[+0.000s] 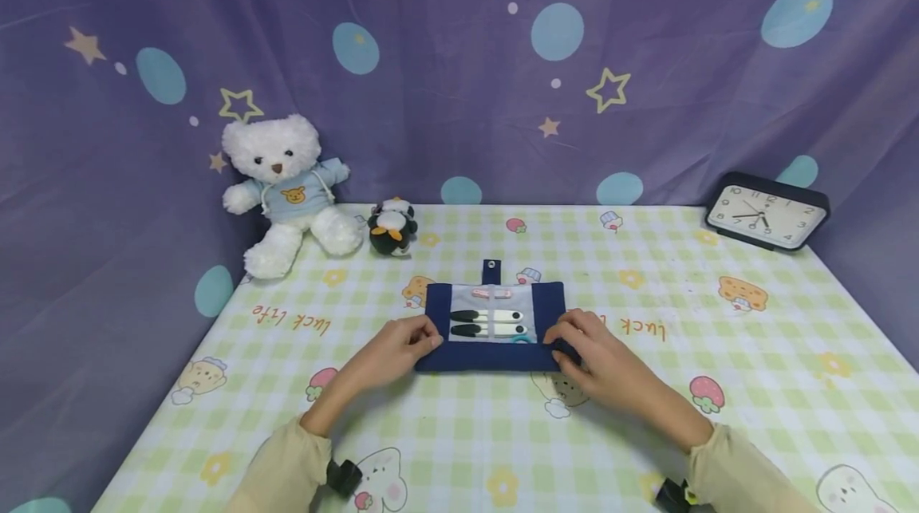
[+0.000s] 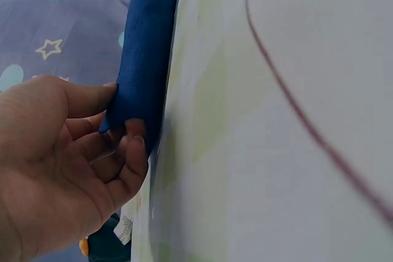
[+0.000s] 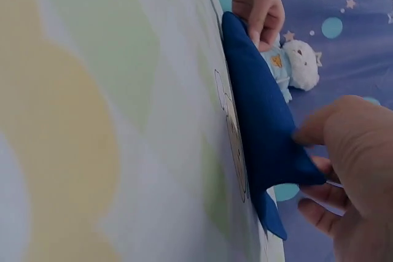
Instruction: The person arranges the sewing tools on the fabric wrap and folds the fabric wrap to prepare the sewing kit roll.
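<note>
A dark blue fabric case (image 1: 488, 357) lies spread open on the table with its snap strap (image 1: 491, 270) pointing to the back. Across its pale lining, under a narrow band, sit two white tools with black ends (image 1: 488, 316), a small pink piece (image 1: 491, 293) and part of a light blue ring (image 1: 522, 340). My left hand (image 1: 402, 347) pinches the left near corner; in the left wrist view its thumb and fingers lie on either side of the cloth. With my right hand (image 1: 599, 357) I grip the right near corner, which is bent up in the right wrist view.
A white teddy bear (image 1: 287, 186) in a blue top sits at the back left, beside a small penguin plush (image 1: 392, 227). A black-framed clock (image 1: 767, 211) stands at the back right. Behind the checked tablecloth (image 1: 445, 449) hangs a purple curtain (image 1: 445, 122).
</note>
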Demonstrator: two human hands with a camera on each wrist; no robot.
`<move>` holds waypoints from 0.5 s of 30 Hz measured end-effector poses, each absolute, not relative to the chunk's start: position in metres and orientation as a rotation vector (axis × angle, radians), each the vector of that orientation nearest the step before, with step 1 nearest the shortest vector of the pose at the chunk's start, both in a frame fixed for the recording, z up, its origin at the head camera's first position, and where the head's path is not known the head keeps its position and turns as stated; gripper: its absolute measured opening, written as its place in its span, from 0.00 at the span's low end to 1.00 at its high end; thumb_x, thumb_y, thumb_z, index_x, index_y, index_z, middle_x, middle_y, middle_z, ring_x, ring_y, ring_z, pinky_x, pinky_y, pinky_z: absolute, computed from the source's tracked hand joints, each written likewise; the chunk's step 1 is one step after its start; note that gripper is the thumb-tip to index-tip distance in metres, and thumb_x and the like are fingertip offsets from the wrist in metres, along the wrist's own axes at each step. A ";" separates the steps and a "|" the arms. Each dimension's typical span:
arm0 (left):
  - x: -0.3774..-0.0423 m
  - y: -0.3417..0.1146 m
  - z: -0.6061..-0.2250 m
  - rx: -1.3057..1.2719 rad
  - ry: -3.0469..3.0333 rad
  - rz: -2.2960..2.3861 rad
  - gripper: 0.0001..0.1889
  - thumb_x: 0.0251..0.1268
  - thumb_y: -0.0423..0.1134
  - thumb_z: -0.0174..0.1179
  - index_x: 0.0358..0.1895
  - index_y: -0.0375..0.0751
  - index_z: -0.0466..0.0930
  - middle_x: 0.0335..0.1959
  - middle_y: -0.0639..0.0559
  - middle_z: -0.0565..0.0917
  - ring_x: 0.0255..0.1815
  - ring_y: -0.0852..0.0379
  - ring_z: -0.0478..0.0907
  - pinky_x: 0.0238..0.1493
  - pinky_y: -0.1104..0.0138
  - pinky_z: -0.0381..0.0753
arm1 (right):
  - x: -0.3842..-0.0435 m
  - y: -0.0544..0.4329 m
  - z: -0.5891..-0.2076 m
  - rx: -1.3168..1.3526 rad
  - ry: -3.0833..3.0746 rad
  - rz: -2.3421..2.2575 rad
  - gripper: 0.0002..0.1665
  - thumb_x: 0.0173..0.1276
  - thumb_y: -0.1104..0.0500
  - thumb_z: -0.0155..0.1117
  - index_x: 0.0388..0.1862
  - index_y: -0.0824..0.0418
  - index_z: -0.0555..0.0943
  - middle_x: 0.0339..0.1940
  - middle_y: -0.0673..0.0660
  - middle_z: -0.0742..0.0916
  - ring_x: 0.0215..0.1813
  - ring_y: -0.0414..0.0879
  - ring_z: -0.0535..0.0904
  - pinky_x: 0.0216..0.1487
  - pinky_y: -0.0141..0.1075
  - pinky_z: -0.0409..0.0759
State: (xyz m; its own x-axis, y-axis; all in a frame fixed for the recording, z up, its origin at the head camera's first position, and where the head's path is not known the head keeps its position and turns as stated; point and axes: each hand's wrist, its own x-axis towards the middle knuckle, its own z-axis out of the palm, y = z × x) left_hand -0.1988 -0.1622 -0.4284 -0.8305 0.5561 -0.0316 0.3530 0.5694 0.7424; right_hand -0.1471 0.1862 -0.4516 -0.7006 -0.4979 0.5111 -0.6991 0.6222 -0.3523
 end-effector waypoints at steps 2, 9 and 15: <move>-0.199 -0.162 -0.428 0.740 2.548 1.119 0.08 0.81 0.39 0.56 0.43 0.39 0.83 0.26 0.53 0.79 0.24 0.59 0.70 0.30 0.66 0.70 | -0.147 0.186 -0.451 0.994 -2.488 0.683 0.18 0.64 0.60 0.76 0.51 0.54 0.81 0.52 0.49 0.78 0.52 0.46 0.73 0.48 0.43 0.77; -0.198 -0.159 -0.428 0.712 2.578 1.127 0.08 0.79 0.38 0.57 0.41 0.41 0.83 0.25 0.55 0.78 0.23 0.59 0.69 0.29 0.66 0.70 | -0.151 0.186 -0.453 1.072 -2.452 0.508 0.28 0.57 0.51 0.83 0.52 0.58 0.81 0.49 0.53 0.79 0.49 0.48 0.72 0.50 0.44 0.75; -0.197 -0.157 -0.428 0.767 2.645 1.046 0.04 0.78 0.37 0.59 0.45 0.43 0.82 0.31 0.57 0.80 0.30 0.59 0.74 0.34 0.64 0.75 | -0.155 0.186 -0.455 1.135 -2.376 0.404 0.26 0.55 0.54 0.83 0.49 0.60 0.82 0.45 0.53 0.81 0.48 0.51 0.76 0.52 0.48 0.76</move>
State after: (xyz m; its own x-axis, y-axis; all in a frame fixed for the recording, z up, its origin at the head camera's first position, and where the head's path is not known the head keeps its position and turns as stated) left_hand -0.1967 -0.1573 -0.4280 -0.8467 0.5321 0.0084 0.3940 0.6162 0.6819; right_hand -0.1547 0.1855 -0.4552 -0.5452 -0.6477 0.5322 -0.7872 0.6139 -0.0592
